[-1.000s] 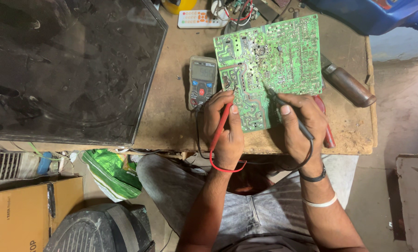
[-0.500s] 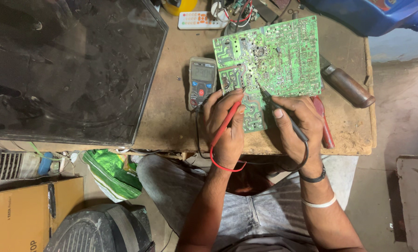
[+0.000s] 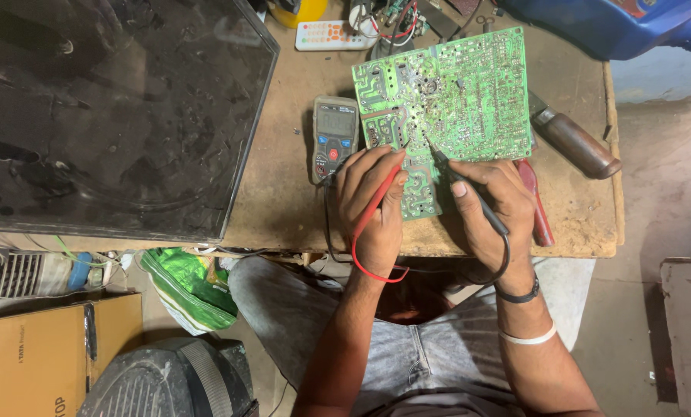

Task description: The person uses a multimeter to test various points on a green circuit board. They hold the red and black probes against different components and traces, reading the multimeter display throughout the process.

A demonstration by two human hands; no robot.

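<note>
My left hand [image 3: 372, 205] has its fingers [image 3: 378, 166] curled together around the red probe [image 3: 380, 197], its red lead looping back under my wrist. My right hand [image 3: 491, 207] pinches the black probe [image 3: 469, 189] like a pen, fingers closed tight on it, tip pressed to the green circuit board [image 3: 446, 93]. The board lies solder side up on the wooden bench [image 3: 284, 193], tilted. Just left of it sits the multimeter [image 3: 335, 137]. A red-handled tool [image 3: 535, 205] lies beside my right hand, a brown-handled one [image 3: 575, 143] farther right. Beyond the board lie a white remote [image 3: 326, 35] and a blue jug [image 3: 608, 23].
</note>
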